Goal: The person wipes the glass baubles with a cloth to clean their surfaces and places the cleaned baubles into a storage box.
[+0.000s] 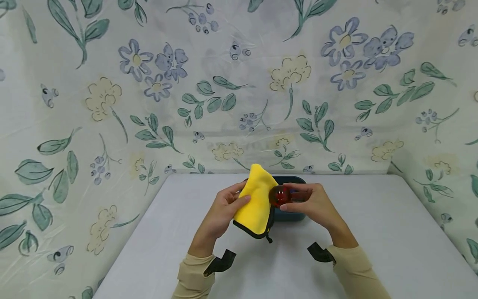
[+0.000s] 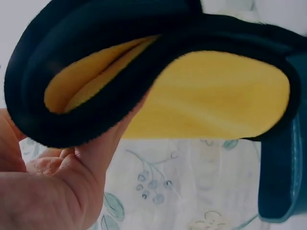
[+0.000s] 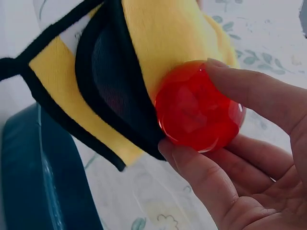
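Note:
My left hand (image 1: 224,207) holds a folded yellow cloth (image 1: 257,195) with black edging, gripping its left side between thumb and fingers. In the left wrist view the cloth (image 2: 216,96) curls over into a loop near the hand, with its dark border facing the camera. My right hand (image 1: 315,205) pinches a clear red ball (image 1: 278,196) between thumb and fingers. Seen from the right wrist, the ball (image 3: 196,112) is right at the cloth (image 3: 158,33) and overlaps its yellow face. A small black loop hangs from the cloth's lower corner in the head view.
A dark teal container (image 1: 293,216) with rounded corners stands on the white table (image 1: 168,224) behind the hands, partly hidden by cloth and ball. Flower-patterned sheeting (image 1: 239,137) surrounds the table at the back and sides. Black straps (image 1: 221,262) are at both wrists.

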The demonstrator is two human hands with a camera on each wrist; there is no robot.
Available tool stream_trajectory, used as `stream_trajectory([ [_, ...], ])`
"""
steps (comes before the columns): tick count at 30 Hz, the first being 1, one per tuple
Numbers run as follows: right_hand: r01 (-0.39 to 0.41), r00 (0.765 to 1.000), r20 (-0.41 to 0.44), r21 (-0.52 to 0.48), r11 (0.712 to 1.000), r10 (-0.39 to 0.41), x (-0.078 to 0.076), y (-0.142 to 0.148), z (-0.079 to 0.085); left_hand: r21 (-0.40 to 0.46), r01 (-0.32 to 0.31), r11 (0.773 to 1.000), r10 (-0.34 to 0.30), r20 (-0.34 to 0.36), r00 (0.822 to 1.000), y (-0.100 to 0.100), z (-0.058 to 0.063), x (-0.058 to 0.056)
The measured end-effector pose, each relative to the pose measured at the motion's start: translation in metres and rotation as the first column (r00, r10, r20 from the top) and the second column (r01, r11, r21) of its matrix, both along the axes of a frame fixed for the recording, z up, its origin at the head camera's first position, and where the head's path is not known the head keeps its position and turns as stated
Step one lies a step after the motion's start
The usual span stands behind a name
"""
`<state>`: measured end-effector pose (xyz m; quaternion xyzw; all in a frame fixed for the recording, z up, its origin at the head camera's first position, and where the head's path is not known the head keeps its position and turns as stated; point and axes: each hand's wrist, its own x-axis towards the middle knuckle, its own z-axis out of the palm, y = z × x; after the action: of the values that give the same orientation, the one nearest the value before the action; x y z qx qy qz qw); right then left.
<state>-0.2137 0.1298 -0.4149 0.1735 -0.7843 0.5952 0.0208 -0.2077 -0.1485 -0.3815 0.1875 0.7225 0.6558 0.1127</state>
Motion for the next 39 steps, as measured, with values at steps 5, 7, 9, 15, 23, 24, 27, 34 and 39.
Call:
stream_trajectory([
  [5, -0.009, 1.000, -0.020, 0.003, 1.000, 0.009, -0.001, -0.002, -0.004, -0.014, 0.017, 1.000, -0.017, -0.042, 0.999, 0.012, 0.001, 0.003],
  [7, -0.005, 1.000, -0.020, 0.004, 1.000, 0.005, 0.000, -0.002, -0.004, -0.017, 0.006, 1.000, -0.007, -0.047, 0.999, 0.014, 0.001, 0.005],
  [9, -0.007, 1.000, -0.016, 0.000, 1.000, 0.007, 0.000, -0.003, -0.004, -0.028, -0.009, 1.000, 0.008, -0.054, 0.999, 0.016, 0.000, 0.008],
  [15, -0.022, 1.000, -0.016, 0.018, 1.000, 0.022, 0.000, -0.007, -0.006, -0.075, -0.062, 0.995, 0.053, -0.112, 0.992, 0.020, -0.003, 0.013],
  [23, -0.060, 0.997, -0.053, 0.031, 0.998, 0.061, 0.001, -0.014, -0.008, -0.175, -0.130, 0.976, 0.091, -0.214, 0.973, 0.028, -0.004, 0.014],
  [24, -0.060, 0.997, -0.053, 0.030, 0.998, 0.062, 0.001, -0.014, -0.008, -0.181, -0.132, 0.975, 0.091, -0.218, 0.972, 0.029, -0.004, 0.014],
  [27, -0.070, 0.997, -0.043, 0.024, 0.997, 0.071, 0.004, -0.016, -0.006, -0.198, -0.128, 0.972, 0.081, -0.230, 0.970, 0.029, -0.004, 0.012],
  [34, -0.068, 0.998, -0.013, 0.013, 0.998, 0.068, 0.007, -0.018, -0.003, -0.198, -0.083, 0.977, 0.038, -0.220, 0.975, 0.025, -0.011, 0.003],
  [39, -0.072, 0.997, -0.019, -0.002, 0.997, 0.072, 0.008, -0.017, -0.003, -0.160, -0.032, 0.987, 0.009, -0.147, 0.989, 0.023, -0.017, -0.001],
])
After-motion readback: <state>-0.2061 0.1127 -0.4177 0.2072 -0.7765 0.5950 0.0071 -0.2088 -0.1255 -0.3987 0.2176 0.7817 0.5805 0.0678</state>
